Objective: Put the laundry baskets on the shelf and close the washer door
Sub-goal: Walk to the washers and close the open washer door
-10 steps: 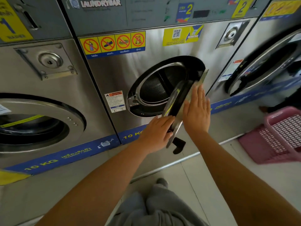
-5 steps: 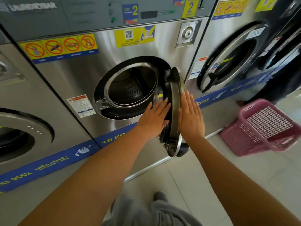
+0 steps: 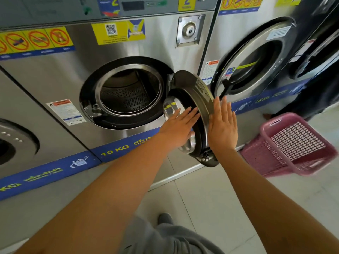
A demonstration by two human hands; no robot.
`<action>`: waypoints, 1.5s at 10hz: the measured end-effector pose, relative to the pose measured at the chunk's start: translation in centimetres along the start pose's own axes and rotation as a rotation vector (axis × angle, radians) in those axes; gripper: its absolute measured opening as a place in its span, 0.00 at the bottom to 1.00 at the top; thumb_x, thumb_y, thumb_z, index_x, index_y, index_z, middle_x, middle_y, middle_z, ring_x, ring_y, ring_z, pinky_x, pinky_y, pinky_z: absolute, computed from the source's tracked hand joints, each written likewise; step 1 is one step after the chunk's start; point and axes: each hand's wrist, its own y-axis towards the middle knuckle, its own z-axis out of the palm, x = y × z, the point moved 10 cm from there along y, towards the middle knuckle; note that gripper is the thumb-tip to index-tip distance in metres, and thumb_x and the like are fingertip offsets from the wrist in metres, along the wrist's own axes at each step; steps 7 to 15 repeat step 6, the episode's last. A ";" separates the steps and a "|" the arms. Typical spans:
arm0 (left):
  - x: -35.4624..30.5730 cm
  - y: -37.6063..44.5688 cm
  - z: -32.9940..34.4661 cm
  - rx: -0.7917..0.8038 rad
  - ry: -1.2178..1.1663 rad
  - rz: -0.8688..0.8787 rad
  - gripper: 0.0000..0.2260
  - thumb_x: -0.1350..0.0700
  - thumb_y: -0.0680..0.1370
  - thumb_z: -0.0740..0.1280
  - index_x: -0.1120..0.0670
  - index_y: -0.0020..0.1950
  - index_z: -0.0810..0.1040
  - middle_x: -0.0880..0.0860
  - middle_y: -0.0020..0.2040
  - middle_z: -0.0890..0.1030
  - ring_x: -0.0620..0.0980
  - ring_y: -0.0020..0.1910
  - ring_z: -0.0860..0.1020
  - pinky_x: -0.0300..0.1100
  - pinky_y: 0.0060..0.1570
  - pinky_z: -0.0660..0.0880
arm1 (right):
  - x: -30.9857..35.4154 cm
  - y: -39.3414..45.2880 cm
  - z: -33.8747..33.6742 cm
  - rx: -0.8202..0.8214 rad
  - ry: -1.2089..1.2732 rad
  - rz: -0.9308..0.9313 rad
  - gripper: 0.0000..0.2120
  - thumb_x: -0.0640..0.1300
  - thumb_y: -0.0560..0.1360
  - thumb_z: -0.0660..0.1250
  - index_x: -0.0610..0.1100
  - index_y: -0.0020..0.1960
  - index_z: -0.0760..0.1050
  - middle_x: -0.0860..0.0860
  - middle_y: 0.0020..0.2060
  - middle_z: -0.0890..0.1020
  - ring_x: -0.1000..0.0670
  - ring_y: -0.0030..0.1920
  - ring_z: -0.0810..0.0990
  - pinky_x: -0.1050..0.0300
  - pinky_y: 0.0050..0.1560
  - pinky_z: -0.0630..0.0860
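Note:
The round steel washer door [image 3: 199, 92] of machine 2 stands wide open, hinged on the right of the empty drum [image 3: 128, 92]. My left hand [image 3: 178, 129] lies flat with fingers spread on the door's inner glass side. My right hand [image 3: 222, 126] presses flat against the door's outer face, fingers apart. Neither hand grips anything. A pink laundry basket [image 3: 293, 143] sits tilted on the floor to the right, against the machines' base.
Steel washers line the wall: one at the left [image 3: 16, 142], a 15 kg machine [image 3: 253, 57] with its door shut at the right. A dark figure [image 3: 317, 96] stands at the far right. My grey-clad legs [image 3: 165, 235] are over the tiled floor.
The view has shifted right and closer. The door has swung further open, and both hands have stayed flat on its two faces.

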 end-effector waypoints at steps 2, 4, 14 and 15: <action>-1.1 0.8 -0.7 0.018 -0.015 -0.039 0.29 0.45 0.83 0.50 0.55 0.79 0.43 0.53 0.80 0.41 0.52 0.79 0.44 0.51 0.76 0.41 | -1.3 0.7 0.0 0.009 0.007 0.008 0.27 0.49 0.83 0.48 0.50 0.79 0.42 0.47 0.79 0.47 0.46 0.78 0.46 0.47 0.77 0.49; 2.6 -2.9 -0.3 0.020 -0.073 -0.193 0.28 0.47 0.83 0.48 0.56 0.79 0.41 0.55 0.79 0.40 0.53 0.79 0.43 0.50 0.77 0.42 | -0.2 0.4 -1.2 -0.054 0.024 0.006 0.27 0.48 0.82 0.50 0.49 0.79 0.46 0.46 0.79 0.48 0.45 0.78 0.46 0.46 0.77 0.48; 11.1 -9.8 -0.8 -0.052 -0.083 -0.470 0.26 0.48 0.83 0.47 0.57 0.79 0.45 0.56 0.80 0.44 0.54 0.79 0.46 0.51 0.77 0.45 | 7.1 0.0 -1.1 -0.050 0.063 -0.191 0.26 0.49 0.82 0.51 0.47 0.78 0.50 0.45 0.78 0.51 0.46 0.78 0.49 0.49 0.77 0.47; 11.1 -9.8 -0.8 -0.052 -0.083 -0.470 0.26 0.48 0.83 0.47 0.57 0.79 0.45 0.56 0.80 0.44 0.54 0.79 0.46 0.51 0.77 0.45 | 7.1 0.0 -1.1 -0.050 0.063 -0.191 0.26 0.49 0.82 0.51 0.47 0.78 0.50 0.45 0.78 0.51 0.46 0.78 0.49 0.49 0.77 0.47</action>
